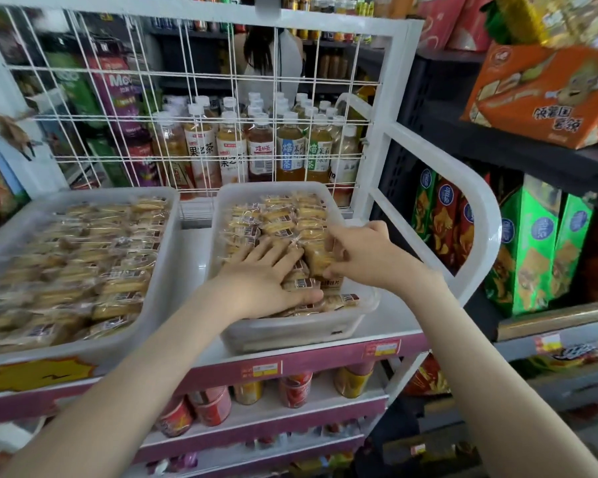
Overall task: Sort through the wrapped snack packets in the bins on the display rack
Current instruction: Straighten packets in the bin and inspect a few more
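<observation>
Packets (277, 215): heaped in right bin (290, 331) on top shelf of rack (477, 215); more in left bin (145, 326), touched by neither hand.
Look: small clear wrappers over golden-brown biscuit slabs, a dark label band on each; rows neat at far end, jumbled at near end; glossy film, probably slippery.
Direction: straight ahead and just under both hands, both inside right bin.
Long axis: bin runs away from person; most packets lie crosswise to it.
Left hand (266, 274): flat, fingers spread, pressing on near-middle heap, thumb by near edge.
Right hand (363, 253): fingers curled, pinching one packet (320, 260) at right side of heap, just beside left hand.
Nearer hand: right for that packet; left for left bin, well apart.
Next move, likely: lifting or turning packet while left hand steadies heap.
</observation>
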